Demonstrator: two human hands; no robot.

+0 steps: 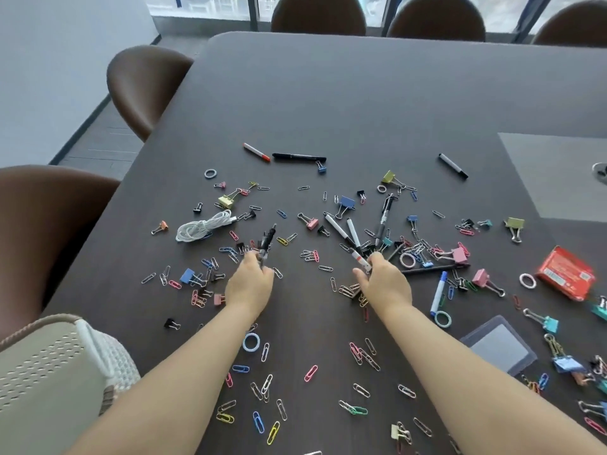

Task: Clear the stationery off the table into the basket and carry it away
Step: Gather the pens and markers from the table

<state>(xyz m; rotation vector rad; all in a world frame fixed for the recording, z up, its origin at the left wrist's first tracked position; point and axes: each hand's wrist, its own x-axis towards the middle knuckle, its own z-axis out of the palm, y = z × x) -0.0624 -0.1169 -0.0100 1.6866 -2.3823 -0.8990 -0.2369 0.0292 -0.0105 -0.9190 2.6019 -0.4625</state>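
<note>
**Both hands grasp pens; nearly all the stationery is left on the table**

The left hand [251,282] has its fingers curled round a dark pen [266,243]. The right hand [386,280] pinches a white marker with a red band [359,260]. Both hands are low over the dark wooden table [361,93].

The pale perforated plastic basket [49,372] is on the near side, to the left of the left forearm.

In my judgement the task is at its beginning. Coloured wire paper clips [310,372] lie around and between both forearms. Metal binder clips [187,276] in several colours lie beside and beyond both hands. A coiled white cable [203,226] is beyond the left hand, to its left, and a long black pen [299,156] is far ahead of it. A blue-capped marker [438,295] lies just right of the right wrist. A red packet [565,274] and a clear plastic card sleeve [499,348] lie farther right. The carrying away is not yet begun.

The inside of the basket is not visible, so I cannot tell if anything is in it, nor whether it stands on the table or beside it. The fingertips are hidden behind the backs of the hands. Small clips seem caught on the dark pen, but this is hard to make out. Things at the right edge are cut off.
</note>
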